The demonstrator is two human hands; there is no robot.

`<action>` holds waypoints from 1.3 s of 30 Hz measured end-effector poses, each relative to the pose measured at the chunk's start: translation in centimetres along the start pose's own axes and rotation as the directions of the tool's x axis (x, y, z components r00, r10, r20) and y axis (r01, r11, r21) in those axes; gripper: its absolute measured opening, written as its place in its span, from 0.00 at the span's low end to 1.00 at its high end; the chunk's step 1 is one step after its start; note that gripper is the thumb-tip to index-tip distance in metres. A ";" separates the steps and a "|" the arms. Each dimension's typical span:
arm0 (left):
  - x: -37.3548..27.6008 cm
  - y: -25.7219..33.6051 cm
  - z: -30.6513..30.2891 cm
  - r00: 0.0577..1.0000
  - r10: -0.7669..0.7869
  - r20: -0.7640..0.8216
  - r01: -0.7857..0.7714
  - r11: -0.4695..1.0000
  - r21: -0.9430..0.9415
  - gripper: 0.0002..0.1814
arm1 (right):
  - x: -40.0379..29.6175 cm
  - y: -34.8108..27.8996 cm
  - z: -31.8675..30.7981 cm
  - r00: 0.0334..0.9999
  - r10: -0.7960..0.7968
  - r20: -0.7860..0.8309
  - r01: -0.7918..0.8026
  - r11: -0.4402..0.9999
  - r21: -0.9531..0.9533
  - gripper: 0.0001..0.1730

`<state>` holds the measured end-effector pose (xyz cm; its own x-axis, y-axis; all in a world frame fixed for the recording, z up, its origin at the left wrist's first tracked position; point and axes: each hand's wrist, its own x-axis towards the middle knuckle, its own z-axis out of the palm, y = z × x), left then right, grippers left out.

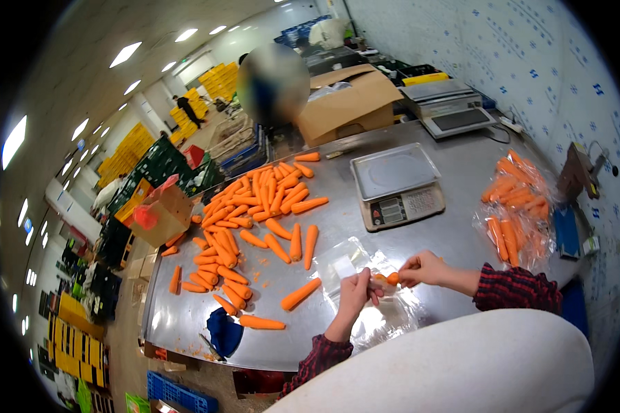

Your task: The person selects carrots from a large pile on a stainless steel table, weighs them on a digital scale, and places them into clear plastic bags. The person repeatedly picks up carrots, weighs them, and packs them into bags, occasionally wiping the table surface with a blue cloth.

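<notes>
Over the near side of the steel table, my left hand (356, 290) pinches a clear plastic bag (392, 316). My right hand (424, 269) has its fingertips closed at the end of a carrot (391, 279), which lies between the two hands at the bag; how far it is inside is hard to tell. Flat clear bags (347, 248) lie just beyond my left hand, with a white patch on them. One loose carrot (300, 294) rests to the left of that hand, apart from the large carrot pile (258, 196).
A digital scale (397, 175) stands beyond my hands, with another scale (444, 103) farther back. Bagged carrots (516, 206) lie at the right, near a tape dispenser (573, 175). A blue cloth (223, 330) and a knife (211, 346) lie front left. A person (274, 85) is beside an open cardboard box (351, 103).
</notes>
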<state>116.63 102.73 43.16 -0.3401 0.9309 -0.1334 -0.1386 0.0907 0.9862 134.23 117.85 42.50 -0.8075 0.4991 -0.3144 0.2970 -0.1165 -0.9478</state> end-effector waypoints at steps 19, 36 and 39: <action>-0.8 -15.9 -2.5 0.987 -0.163 -0.001 0.161 0.977 0.141 0.16 | -16.6 3.0 -22.4 0.706 -0.318 -0.632 -0.111 0.832 -0.543 0.04; 1.3 -24.3 -8.2 0.686 -0.225 -0.692 0.505 0.832 0.230 0.35 | 10.6 18.6 5.6 0.862 -0.016 -0.506 -0.266 0.836 -0.479 0.42; 1.1 -24.5 -7.9 0.621 -0.157 -0.768 0.471 0.858 0.205 0.29 | 11.5 16.6 4.5 0.941 0.288 -0.175 -0.292 0.956 0.004 0.34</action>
<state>112.26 98.78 18.11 -0.9040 0.2915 -0.3129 -0.0886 0.5883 0.8038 127.59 117.79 22.89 -0.5853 0.5870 -0.5593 0.5176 -0.2605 -0.8150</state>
